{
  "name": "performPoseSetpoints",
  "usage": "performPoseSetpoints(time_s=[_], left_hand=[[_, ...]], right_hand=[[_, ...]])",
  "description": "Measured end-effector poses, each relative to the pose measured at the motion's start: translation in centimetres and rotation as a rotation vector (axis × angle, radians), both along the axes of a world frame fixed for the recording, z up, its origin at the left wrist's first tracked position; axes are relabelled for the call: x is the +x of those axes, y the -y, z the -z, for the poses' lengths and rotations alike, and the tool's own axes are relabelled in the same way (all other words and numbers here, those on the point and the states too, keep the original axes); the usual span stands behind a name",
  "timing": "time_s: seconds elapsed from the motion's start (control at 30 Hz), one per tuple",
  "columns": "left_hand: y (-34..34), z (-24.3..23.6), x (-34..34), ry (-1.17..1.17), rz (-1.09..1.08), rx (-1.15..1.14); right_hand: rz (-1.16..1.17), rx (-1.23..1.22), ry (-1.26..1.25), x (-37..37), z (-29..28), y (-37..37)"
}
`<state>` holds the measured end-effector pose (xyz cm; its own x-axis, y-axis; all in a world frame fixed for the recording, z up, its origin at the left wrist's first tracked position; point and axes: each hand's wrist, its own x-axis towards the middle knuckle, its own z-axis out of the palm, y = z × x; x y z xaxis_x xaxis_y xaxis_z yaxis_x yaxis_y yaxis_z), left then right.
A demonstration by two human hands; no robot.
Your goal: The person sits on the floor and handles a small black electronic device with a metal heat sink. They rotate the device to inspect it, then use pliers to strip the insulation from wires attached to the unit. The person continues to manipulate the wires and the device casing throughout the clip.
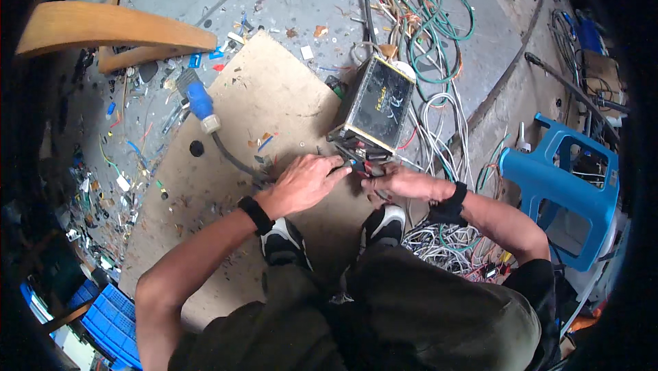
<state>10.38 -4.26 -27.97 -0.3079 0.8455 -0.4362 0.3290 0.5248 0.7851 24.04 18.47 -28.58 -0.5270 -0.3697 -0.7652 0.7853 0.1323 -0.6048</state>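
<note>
A black box-shaped electrical unit [377,103] with a worn metal edge lies tilted in front of me, wires and dark parts crowding its near end. My left hand [305,179] is closed just below that end. A dark cable [233,158] runs from a blue industrial plug [199,100] to under this hand, and a dark cable end with a bit of blue shows at its fingertips. My right hand [404,184] is closed opposite, its fingers curled around something dark and red, mostly hidden. Both hands nearly meet beside the unit.
A tan board [267,90] lies on the grey floor beneath the work. Tangled green and white wires [439,107] spread to the right, near a blue plastic stool [565,179]. Wooden chair parts [113,25] and scattered scraps are at left, a blue crate [113,323] lower left.
</note>
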Motion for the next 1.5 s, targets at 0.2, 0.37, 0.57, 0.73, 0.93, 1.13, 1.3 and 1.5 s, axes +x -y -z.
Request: performPoseSetpoints(time_s=[0.2, 0.37, 0.57, 0.73, 0.93, 1.13, 1.3, 1.5], left_hand=[[0.3, -0.1, 0.9, 0.005, -0.027, -0.002], [1.0, 1.2, 1.9, -0.044, -0.077, 0.063], [1.3, 1.4, 2.4, -0.097, -0.081, 0.082], [0.9, 0.3, 2.1, -0.027, -0.061, 0.006], [1.6, 1.6, 3.1, -0.214, -0.030, 0.128], [1.3, 1.5, 3.4, -0.328, 0.031, 0.091], [1.7, 1.0, 3.7, -0.497, 0.059, 0.161], [1.1, 0.4, 3.4, -0.447, 0.126, 0.057]], right_hand=[[-0.166, -0.066, 0.057, -2.0, -1.1, -1.2], [0.035, -0.291, 0.205, -1.4, -0.6, -1.8], [0.042, -0.383, 0.305, -1.4, 0.5, -2.8], [0.036, -0.339, 0.310, -1.8, -0.2, -2.5], [-0.102, -0.195, 0.299, -3.3, -0.9, -2.5], [-0.061, -0.213, 0.440, -3.5, -0.8, -2.9], [-0.223, -0.183, 0.370, -4.2, -1.4, -3.2], [0.050, -0.213, 0.476, -2.3, -1.4, -2.3]])
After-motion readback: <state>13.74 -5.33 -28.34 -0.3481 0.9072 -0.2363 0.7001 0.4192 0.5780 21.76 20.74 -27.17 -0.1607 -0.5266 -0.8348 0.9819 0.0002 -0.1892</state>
